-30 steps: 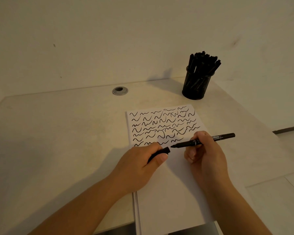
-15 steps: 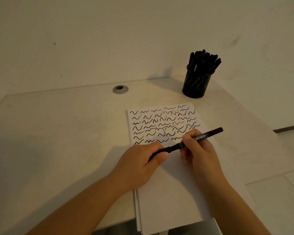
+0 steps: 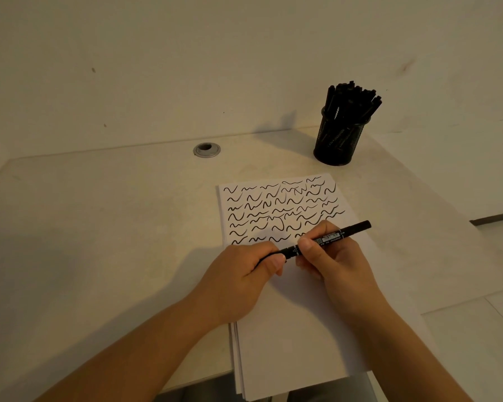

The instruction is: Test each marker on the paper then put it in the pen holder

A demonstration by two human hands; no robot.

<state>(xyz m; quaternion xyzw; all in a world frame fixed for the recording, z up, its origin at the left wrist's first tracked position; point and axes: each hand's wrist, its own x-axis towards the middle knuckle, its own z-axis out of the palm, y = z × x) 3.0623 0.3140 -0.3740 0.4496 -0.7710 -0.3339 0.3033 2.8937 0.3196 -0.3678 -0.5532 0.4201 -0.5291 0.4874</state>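
Head view: the marker (image 3: 325, 239) now lies across both hands as one closed piece, where a second ago its bare tip stood apart from the cap held in the left hand (image 3: 244, 274). The cap has been pushed back on, so this marker appears to have been tested and capped, and what seems left for it is the trip to the holder. The left hand's fingers are curled round the capped end, thumb pressed along it; the right hand (image 3: 331, 256) pinches the barrel by its label, thumb on top, the other fingers folded beneath. The marker hangs just above the paper (image 3: 296, 329), below the last row of squiggles (image 3: 282, 210), its free end pointing toward the desk's far right corner. The paper is the top sheet of a stack that overhangs the desk's (image 3: 99, 227) near edge. The pen holder (image 3: 339, 140), a black mesh cup already crowded with markers, stands well apart at the far right corner by the wall. A round cable grommet (image 3: 206, 149) sits at the far edge, left of the holder.
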